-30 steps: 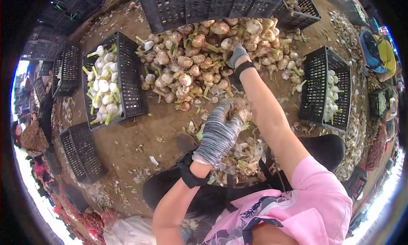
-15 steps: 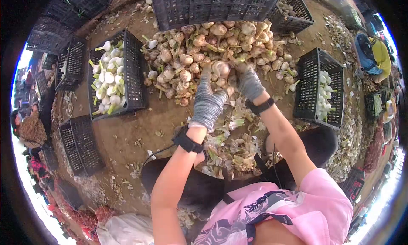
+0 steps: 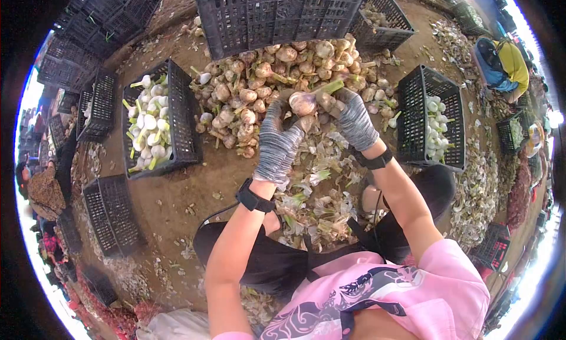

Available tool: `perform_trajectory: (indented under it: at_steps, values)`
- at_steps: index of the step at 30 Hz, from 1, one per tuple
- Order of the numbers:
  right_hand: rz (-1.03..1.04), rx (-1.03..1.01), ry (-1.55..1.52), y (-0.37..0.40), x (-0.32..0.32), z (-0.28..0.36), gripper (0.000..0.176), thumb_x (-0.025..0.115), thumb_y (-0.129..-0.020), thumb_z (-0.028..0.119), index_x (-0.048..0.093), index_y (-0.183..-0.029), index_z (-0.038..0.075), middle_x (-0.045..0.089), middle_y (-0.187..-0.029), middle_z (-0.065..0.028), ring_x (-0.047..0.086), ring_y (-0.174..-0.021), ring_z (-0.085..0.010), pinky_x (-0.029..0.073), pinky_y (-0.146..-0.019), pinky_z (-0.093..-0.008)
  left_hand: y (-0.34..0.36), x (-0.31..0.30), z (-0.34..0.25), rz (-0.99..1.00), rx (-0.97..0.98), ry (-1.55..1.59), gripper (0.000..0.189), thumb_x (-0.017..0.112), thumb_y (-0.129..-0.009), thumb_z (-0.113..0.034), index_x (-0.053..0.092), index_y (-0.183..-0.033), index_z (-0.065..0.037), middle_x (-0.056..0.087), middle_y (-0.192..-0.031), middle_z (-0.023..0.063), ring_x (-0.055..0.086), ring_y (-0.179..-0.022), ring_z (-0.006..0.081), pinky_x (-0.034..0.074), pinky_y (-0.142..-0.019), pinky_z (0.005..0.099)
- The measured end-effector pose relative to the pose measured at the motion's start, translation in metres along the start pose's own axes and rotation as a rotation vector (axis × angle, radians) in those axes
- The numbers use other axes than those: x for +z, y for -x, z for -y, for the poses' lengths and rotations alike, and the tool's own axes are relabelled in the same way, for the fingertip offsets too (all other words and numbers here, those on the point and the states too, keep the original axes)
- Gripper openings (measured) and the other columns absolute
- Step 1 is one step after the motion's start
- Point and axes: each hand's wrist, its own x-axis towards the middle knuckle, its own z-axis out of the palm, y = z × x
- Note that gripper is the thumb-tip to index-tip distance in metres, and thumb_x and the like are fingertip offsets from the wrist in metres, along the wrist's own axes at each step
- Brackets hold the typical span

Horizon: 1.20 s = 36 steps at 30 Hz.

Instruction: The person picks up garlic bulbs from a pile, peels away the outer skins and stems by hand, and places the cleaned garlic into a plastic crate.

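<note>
Brown bare-earth floor (image 3: 165, 207), strewn with papery scraps. Broad pile of tan, soil-marked, round garlic bulbs (image 3: 236, 95), heaped at the front of the work area. Black slatted plastic crate (image 3: 283, 21), standing directly behind the pile. Black rectangular plastic crate (image 3: 187, 130) to the left of the pile, tilted in view, holding white bulbs with pale green stems (image 3: 150, 125). Black open-mesh plastic crate (image 3: 413, 116) to the right, holding round white bulbs (image 3: 437, 127). Loose scatter of cream and pale green dry peelings (image 3: 324, 198), lying on the ground between the person's legs. Left hand (image 3: 279, 145) in a grey striped knit glove: fingers and thumb curved narrowly about the item below. Right hand (image 3: 357, 123) in a matching glove: fingers bent beside the stem; whether they grip it, or a tool, cannot be told. Single purplish-white round garlic bulb with a thick green stem (image 3: 303, 103), raised at the near edge of the pile, between the two hands, stem slanting toward the right. Handling note, by judgement: seat the bulb firmly in the left fingers, keep the stem exposed, and use light pressure to avoid bruising.
</note>
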Motion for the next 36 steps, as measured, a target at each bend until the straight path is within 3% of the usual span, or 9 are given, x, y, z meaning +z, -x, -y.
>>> perform_trajectory:
  at_steps: [9,11,13,15,19,22,25,29,36]
  values:
    - [0.075,-0.099,-0.128,0.009,0.005,-0.001,0.029,0.066,-0.075,0.014,0.058,-0.097,-0.002,0.063,-0.083,-0.0059,0.057,-0.074,-0.0084,0.046,-0.068,-0.0236,0.004,-0.003,0.005,-0.042,-0.319,0.346,0.037,0.051,-0.087,-0.036,0.054,-0.108,-0.006,0.059,-0.094,0.0028,0.057,-0.08,0.0098,0.047,-0.067,0.0224]
    - [0.109,-0.116,0.382,0.013,0.006,-0.001,0.024,0.065,-0.074,0.015,0.06,-0.091,-0.001,0.063,-0.072,-0.009,0.059,-0.064,-0.0125,0.047,-0.06,-0.0268,0.0,-0.005,0.017,-0.131,-0.366,0.382,0.044,0.049,-0.086,-0.045,0.056,-0.106,-0.007,0.061,-0.092,0.0034,0.057,-0.08,0.0102,0.047,-0.068,0.0233]
    - [0.092,-0.016,0.469,0.02,0.01,0.003,0.021,0.064,-0.074,0.016,0.06,-0.086,-0.001,0.061,-0.063,-0.0109,0.058,-0.056,-0.0189,0.046,-0.054,-0.0327,-0.005,-0.011,0.015,-0.194,-0.652,0.242,0.051,0.038,-0.087,-0.055,0.061,-0.09,-0.01,0.057,-0.067,0.0003,0.051,-0.051,0.0077,0.041,-0.045,0.0209]
    - [0.032,-0.38,0.86,0.024,0.011,0.003,0.019,0.061,-0.075,0.016,0.06,-0.085,-0.001,0.059,-0.06,-0.0102,0.056,-0.051,-0.019,0.045,-0.051,-0.0336,-0.013,-0.019,0.025,-0.218,-0.642,0.232,0.055,0.034,-0.085,-0.059,0.062,-0.081,-0.012,0.053,-0.058,-0.0003,0.046,-0.044,0.0077,0.037,-0.039,0.0218]
    - [0.074,0.031,0.09,0.037,0.014,0.008,0.018,0.057,-0.075,0.012,0.059,-0.087,-0.001,0.06,-0.065,-0.004,0.056,-0.054,-0.0103,0.045,-0.048,-0.0264,-0.009,-0.023,0.016,-0.102,-0.859,0.173,0.056,0.032,-0.087,-0.057,0.062,-0.08,-0.01,0.051,-0.055,0.0006,0.047,-0.046,0.0117,0.038,-0.043,0.024]
    - [0.034,0.097,-0.096,0.038,0.013,0.006,0.02,0.055,-0.075,0.007,0.057,-0.093,-0.001,0.06,-0.074,-0.0031,0.056,-0.057,-0.0102,0.046,-0.052,-0.0229,-0.006,-0.015,0.006,-0.316,-0.006,-0.38,0.044,0.049,-0.086,-0.043,0.059,-0.093,-0.001,0.058,-0.072,0.0081,0.056,-0.069,0.0213,0.045,-0.064,0.0321]
    - [-0.034,-0.053,0.1,0.036,0.008,-0.001,0.027,0.053,-0.074,0.002,0.054,-0.101,-0.002,0.06,-0.086,-0.0052,0.058,-0.073,-0.0152,0.046,-0.069,-0.0232,-0.003,-0.007,-0.003,-0.124,0.339,-0.312,0.032,0.062,-0.081,-0.028,0.058,-0.097,-0.001,0.059,-0.086,0.0098,0.055,-0.075,0.0181,0.045,-0.069,0.0297]
    - [-0.111,-0.419,0.36,0.038,0.019,-0.011,0.04,0.05,-0.071,-0.002,0.047,-0.111,-0.002,0.054,-0.104,-0.0096,0.053,-0.091,-0.0191,0.042,-0.083,-0.0263,-0.001,-0.003,-0.003,0.03,-0.051,-0.169,0.025,0.063,-0.08,-0.014,0.056,-0.1,-0.002,0.06,-0.085,0.0029,0.053,-0.075,0.0091,0.045,-0.068,0.024]
    - [-0.109,0.01,-0.375,0.038,0.014,-0.009,0.029,0.045,-0.078,0.009,0.052,-0.105,-0.001,0.06,-0.088,-0.0065,0.058,-0.077,-0.0138,0.049,-0.07,-0.0269,-0.002,-0.014,-0.003,0.071,-0.047,-0.211,0.021,0.063,-0.08,-0.014,0.058,-0.096,-0.002,0.061,-0.087,0.0034,0.055,-0.078,0.0095,0.046,-0.07,0.0241]
